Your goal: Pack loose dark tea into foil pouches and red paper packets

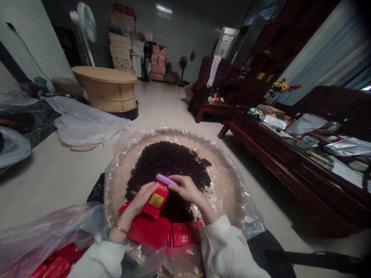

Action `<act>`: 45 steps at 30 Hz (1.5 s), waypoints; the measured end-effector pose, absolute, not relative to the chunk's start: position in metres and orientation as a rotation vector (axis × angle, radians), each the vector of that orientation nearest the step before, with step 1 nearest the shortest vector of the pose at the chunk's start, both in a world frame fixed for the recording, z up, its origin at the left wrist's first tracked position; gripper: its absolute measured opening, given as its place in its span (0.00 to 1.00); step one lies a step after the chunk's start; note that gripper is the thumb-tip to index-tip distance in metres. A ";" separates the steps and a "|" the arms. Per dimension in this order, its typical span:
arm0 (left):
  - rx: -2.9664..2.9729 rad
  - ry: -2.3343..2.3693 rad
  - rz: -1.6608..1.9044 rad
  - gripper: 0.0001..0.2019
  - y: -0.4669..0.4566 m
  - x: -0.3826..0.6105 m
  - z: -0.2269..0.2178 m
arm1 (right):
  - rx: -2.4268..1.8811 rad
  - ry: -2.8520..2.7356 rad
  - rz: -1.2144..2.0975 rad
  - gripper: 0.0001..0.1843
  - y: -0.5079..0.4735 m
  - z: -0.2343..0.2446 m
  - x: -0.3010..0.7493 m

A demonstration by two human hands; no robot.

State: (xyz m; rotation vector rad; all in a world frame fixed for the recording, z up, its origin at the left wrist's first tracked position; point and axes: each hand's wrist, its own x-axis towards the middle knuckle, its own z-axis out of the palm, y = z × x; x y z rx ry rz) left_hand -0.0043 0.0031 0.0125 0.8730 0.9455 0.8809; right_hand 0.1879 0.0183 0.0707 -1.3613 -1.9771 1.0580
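Observation:
My left hand [145, 197] is closed on a red packet [158, 199] with a gold square label, held tilted over the near side of a large round tray [232, 193] lined with clear plastic. My right hand [187, 188] grips a slim purple stick-shaped tool [165, 179] with a rounded end, lying across the packet's top edge. Whether it clamps the packet, I cannot tell. Dark loose tea leaves [171, 158] are heaped on the tray behind both hands. Below them, more red packets [185, 233] lie at the tray's near rim.
At lower left a clear plastic bag [87, 216] holds red packets. A wooden table [261, 143] covered with clutter runs along the right. Plastic sheeting [89, 121] lies on the floor at left, before a woven basket [107, 90] with a flat round top.

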 end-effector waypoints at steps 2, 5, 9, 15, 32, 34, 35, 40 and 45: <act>0.858 0.937 0.884 0.28 0.003 -0.004 0.012 | -1.367 -1.982 1.046 0.16 0.018 0.071 0.187; 0.853 0.927 0.897 0.27 0.004 -0.004 0.013 | -1.378 -1.999 1.028 0.16 0.017 0.071 0.187; 0.880 0.930 0.936 0.27 0.005 -0.004 0.014 | -1.386 -2.047 0.986 0.17 0.016 0.072 0.187; 0.915 0.953 0.968 0.26 0.006 -0.004 0.013 | -1.407 -2.135 0.904 0.16 0.011 0.076 0.185; 0.874 1.059 1.025 0.21 0.006 -0.003 0.015 | -1.451 -1.729 0.937 0.24 0.022 0.056 0.232; 0.868 1.089 1.055 0.22 0.007 -0.003 0.016 | -1.609 -1.649 0.764 0.26 0.025 0.049 0.252; 0.871 1.104 1.070 0.21 0.007 -0.003 0.015 | -1.705 -1.619 0.671 0.27 0.027 0.046 0.263; 0.886 1.165 1.123 0.18 0.010 -0.004 0.010 | -2.200 -1.676 0.410 0.23 0.028 0.028 0.299; 0.917 1.151 1.134 0.15 0.010 -0.005 0.004 | -2.379 -1.762 0.462 0.24 0.025 0.027 0.298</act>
